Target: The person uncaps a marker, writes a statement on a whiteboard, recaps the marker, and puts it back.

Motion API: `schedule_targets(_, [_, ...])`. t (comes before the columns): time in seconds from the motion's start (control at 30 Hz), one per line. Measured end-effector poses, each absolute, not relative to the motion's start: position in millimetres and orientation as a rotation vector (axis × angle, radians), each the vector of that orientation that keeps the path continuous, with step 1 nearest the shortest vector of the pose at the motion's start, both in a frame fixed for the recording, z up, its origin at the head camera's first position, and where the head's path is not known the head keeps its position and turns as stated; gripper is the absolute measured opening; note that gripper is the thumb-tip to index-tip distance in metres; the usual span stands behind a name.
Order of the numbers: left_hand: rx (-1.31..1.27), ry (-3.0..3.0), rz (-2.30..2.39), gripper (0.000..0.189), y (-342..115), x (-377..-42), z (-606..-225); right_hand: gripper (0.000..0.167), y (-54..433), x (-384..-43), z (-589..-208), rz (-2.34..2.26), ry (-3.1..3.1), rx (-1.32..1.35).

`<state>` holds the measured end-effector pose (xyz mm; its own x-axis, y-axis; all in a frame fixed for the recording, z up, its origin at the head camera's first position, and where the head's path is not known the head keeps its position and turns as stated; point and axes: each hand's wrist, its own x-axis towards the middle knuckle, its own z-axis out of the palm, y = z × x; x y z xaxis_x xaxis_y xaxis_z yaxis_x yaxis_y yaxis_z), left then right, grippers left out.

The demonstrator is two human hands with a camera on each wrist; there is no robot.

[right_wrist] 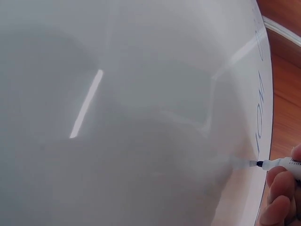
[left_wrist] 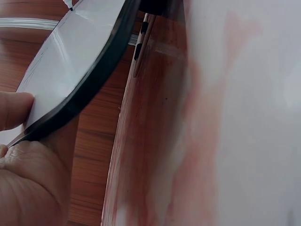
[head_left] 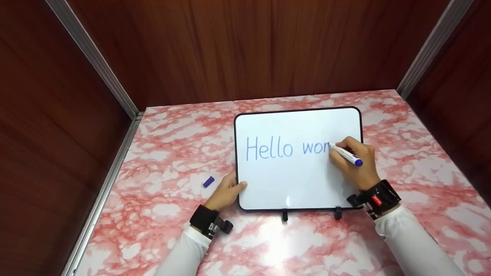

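A whiteboard (head_left: 284,176) with a black frame stands on the table, with "Hello wor" written across it in blue. My right hand (head_left: 356,161) pinches a white marker (head_left: 347,154) with a blue end, its tip at the last letter. In the right wrist view the marker's dark tip (right_wrist: 259,164) meets the board surface beside its own reflection. My left hand (head_left: 226,191) grips the board's left edge, thumb on the front face and the other fingers behind. The left wrist view shows that thumb (left_wrist: 16,109) on the white surface. A blue marker cap (head_left: 208,182) lies left of the board.
Two small black feet (head_left: 284,214) jut from under the board's lower edge. The table (head_left: 172,153) has a red and white marbled top. Dark wood panels (head_left: 238,50) with metal strips enclose it at the back and sides.
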<state>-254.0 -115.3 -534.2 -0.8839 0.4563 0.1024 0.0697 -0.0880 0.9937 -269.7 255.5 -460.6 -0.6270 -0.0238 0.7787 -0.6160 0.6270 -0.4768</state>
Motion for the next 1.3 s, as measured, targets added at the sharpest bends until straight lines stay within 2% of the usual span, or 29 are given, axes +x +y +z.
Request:
schedule_targets(0.37, [0.556, 1.935, 2.041, 0.041, -115.2, -253.3, -532.8, 0.015, 261.9, -272.8, -458.6, 1.003, -2.055, 0.486])
schedule_targets(0.8, [0.547, 1.967, 2.007, 0.039, -116.7, -253.2, -532.1, 0.011, 264.9, -279.5, -447.8, 1.001, -2.09, 0.435])
schedule_targets(1.3, [0.56, 1.969, 2.013, 0.038, -115.6, -249.3, -524.9, 0.009, 264.7, -280.4, -451.7, 1.014, -2.107, 0.419])
